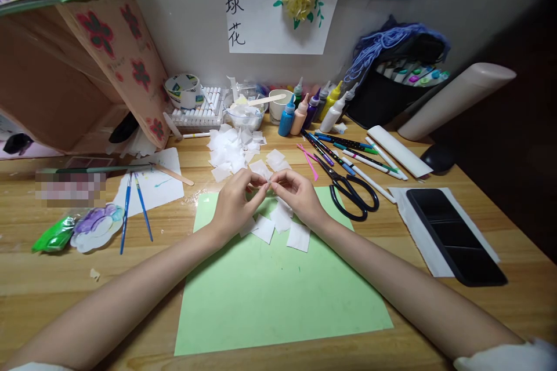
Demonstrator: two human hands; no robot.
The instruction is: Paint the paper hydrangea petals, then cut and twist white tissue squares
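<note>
My left hand (pixel 238 200) and my right hand (pixel 298 194) meet above the far edge of a green sheet (pixel 278 295). Fingertips of both hands pinch a small white piece of paper (pixel 268 182) between them, mostly hidden by the fingers. Several white paper squares lie on the sheet below the hands, one of them (pixel 299 236) near my right wrist. Behind the hands is a loose pile of white paper squares (pixel 228 151). Black-handled scissors (pixel 348 188) rest to the right of my right hand.
Pens (pixel 369 174), a black phone (pixel 456 237) and a white roll (pixel 400 152) lie on the right. Paint bottles (pixel 286 117) and a bowl (pixel 246 115) stand at the back. Brushes (pixel 126 214), a paint palette (pixel 96 227) and a pink box (pixel 115 64) are on the left.
</note>
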